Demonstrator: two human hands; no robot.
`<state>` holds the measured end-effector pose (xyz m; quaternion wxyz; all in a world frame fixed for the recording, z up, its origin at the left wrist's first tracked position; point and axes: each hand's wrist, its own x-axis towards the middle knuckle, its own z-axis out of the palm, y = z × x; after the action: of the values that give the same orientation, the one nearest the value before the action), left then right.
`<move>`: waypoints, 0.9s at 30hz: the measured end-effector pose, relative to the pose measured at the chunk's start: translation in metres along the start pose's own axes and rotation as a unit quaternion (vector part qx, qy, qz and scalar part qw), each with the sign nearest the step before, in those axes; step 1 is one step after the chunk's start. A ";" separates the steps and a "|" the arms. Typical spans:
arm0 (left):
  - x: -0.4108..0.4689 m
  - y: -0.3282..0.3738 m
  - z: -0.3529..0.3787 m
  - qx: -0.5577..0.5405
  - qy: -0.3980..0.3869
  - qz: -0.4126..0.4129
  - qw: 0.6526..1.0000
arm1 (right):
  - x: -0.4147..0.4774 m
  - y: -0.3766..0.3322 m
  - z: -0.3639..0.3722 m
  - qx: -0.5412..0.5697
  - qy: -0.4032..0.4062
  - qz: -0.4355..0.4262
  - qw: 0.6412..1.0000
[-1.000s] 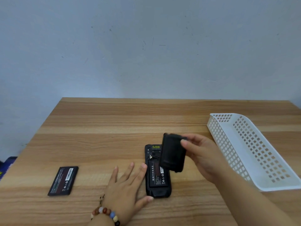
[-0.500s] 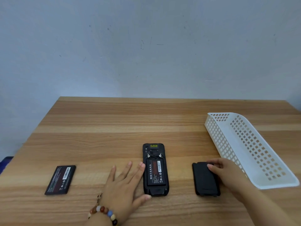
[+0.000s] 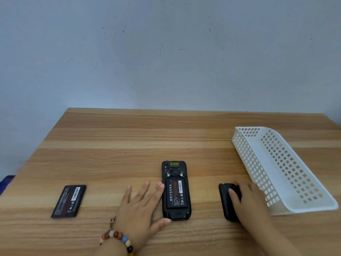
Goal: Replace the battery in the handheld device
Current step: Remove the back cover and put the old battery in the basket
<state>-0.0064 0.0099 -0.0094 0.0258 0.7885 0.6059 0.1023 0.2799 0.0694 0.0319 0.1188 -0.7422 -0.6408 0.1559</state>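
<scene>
The right hand (image 3: 247, 198) lies palm-down over the black back cover (image 3: 227, 202), hiding most of its right half and near end; only the left edge and far corner show. Whether the fingers are curled round it or simply resting cannot be told, so the grip there is unclear. The right forearm runs off the lower edge of the view. The left hand (image 3: 140, 207) is spread flat on the bench (image 3: 129, 141), fingers wide and holding nothing, its index finger and thumb tip touching the left side of the handheld device (image 3: 176, 191). A beaded bracelet (image 3: 118, 239) circles the left wrist, partly cut off at the bottom.

The device lies face-down, its back open — 1 battery (image 3: 177, 194) sits in the compartment, label up, the print too small to read. A 2nd, loose battery (image 3: 69, 201) lies flat well to the left, its label blurred.

The white perforated basket (image 3: 247, 152) stands at the right — nothing is seen inside it. A blue shape (image 3: 4, 183) at the far left edge is cut off.
</scene>
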 end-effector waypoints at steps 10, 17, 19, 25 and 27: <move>0.000 0.000 0.002 0.012 0.006 0.001 1.000 | -0.027 -0.052 0.006 -0.004 -0.059 -0.178 0.982; 0.001 -0.002 0.005 0.029 0.006 0.001 1.000 | -0.031 -0.067 0.047 0.077 -0.140 -0.200 0.967; 0.002 -0.002 0.005 0.035 0.004 0.001 0.999 | -0.032 -0.064 0.052 0.069 -0.128 -0.207 0.967; 0.002 -0.002 0.006 0.049 0.001 0.002 0.999 | -0.034 -0.065 0.051 0.045 -0.116 -0.207 0.970; 0.002 -0.002 0.006 0.049 0.001 0.003 0.999 | -0.034 -0.065 0.051 0.047 -0.121 -0.207 0.970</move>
<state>-0.0072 0.0127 -0.0151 -0.0141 0.7906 0.6077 0.0736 0.1962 0.0439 0.0115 0.1050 -0.5624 -0.7823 0.2464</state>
